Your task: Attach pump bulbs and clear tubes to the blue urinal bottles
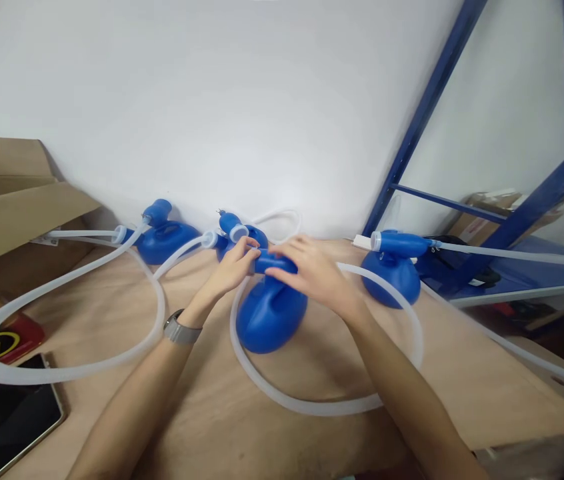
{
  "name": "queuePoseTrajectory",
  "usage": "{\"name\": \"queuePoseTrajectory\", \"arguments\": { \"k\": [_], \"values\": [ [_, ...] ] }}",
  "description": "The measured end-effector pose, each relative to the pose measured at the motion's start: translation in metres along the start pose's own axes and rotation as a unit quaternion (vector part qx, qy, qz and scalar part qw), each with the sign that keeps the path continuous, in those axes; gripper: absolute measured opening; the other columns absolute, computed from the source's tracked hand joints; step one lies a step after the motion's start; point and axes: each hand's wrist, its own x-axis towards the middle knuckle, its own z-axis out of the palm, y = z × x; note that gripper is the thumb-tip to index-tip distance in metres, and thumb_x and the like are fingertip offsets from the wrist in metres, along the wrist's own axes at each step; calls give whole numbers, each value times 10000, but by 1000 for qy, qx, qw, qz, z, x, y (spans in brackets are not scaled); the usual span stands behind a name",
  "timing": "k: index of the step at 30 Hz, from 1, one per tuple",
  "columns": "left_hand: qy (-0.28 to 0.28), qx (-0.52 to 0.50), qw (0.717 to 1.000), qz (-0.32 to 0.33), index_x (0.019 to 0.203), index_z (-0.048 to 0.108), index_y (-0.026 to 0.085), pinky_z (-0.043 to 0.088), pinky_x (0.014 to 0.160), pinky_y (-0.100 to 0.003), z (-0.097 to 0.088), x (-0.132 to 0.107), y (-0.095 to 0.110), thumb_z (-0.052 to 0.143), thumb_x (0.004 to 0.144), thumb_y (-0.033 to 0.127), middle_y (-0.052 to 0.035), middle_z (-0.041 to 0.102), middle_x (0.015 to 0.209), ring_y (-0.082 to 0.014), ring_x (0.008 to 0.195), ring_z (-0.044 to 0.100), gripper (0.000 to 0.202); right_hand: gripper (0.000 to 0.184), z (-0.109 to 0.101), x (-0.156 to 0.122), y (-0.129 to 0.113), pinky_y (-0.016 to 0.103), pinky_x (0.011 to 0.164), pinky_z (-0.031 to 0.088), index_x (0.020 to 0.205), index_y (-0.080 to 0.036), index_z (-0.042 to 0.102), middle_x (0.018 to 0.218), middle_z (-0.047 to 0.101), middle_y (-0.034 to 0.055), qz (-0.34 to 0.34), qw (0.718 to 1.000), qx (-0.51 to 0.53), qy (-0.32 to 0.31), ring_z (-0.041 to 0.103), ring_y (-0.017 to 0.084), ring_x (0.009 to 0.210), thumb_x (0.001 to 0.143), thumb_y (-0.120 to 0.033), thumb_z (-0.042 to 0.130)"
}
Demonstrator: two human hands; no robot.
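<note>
The blue bottle [269,317] rests on the table [212,413] in front of the person, its body leaning toward the lower left and its spout [276,261] lying crosswise at the top between the two hands; the right hand [319,270] is closed partway round the spout's right part, thumb in front and fingers over the top; the left hand [232,267] has its thumb and fingers drawn close together at the spout's left end, though whether they pinch a part or only press against it I cannot tell; good handling here probably means letting the right hand brace the spout firmly while the left fingertips work squarely in line with it, since a sideways push could rock the rounded body; the clear tube [307,405] loops round the bottle and passes under the right forearm, so the arms are best moved without dragging it; whether its ends join the spout is hidden by the hands; the right-hand bottle [392,283] stands well apart, leaving elbow room
</note>
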Motion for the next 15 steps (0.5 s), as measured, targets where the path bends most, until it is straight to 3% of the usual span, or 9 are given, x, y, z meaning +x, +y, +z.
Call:
{"name": "queuePoseTrajectory", "arguments": {
  "k": [2,4,7,9,12,15],
  "values": [
    [21,65,998,9,1090,611,219,539,755,-308,2,-1,2,448,957,345,-33,688,944,-202,845,658,244,676,5,2,4,538,1176,395,1470,-240,601,1479,636,159,64,994,-49,80,538,405,1402,919,-614,716],
    [42,123,991,18,1009,656,217,511,774,-323,2,-4,7,415,962,326,-52,720,944,-227,863,669,268,820,12,5,8,524,1149,428,1519,-242,546,1503,620,155,93,994,-45,42,552,413,1396,858,-686,742],
    [67,179,981,17,786,639,215,471,764,-353,0,-10,13,477,970,452,-83,716,805,-269,789,665,341,743,19,8,7,470,1030,507,1411,-255,625,1338,736,116,88,995,-35,-35,683,384,1229,842,-722,729],
    [71,197,978,2,680,603,220,454,729,-356,-3,-11,15,512,963,512,-83,672,666,-274,703,650,416,690,21,8,3,448,975,521,1348,-256,661,1276,765,105,86,994,-52,-36,715,378,1165,835,-710,742],
    [42,160,986,-23,609,571,218,455,655,-339,-9,-8,12,484,975,440,-68,628,561,-252,604,639,437,684,20,9,-1,417,938,527,1317,-275,684,1258,775,90,82,995,-54,-28,720,371,1153,806,-723,762],
    [22,101,994,-45,606,542,208,499,602,-323,-10,-2,5,475,967,377,-68,644,597,-238,591,658,404,697,19,9,1,421,955,528,1289,-298,707,1247,781,75,89,995,-37,-25,713,370,1165,765,-752,778]
  ]
}}
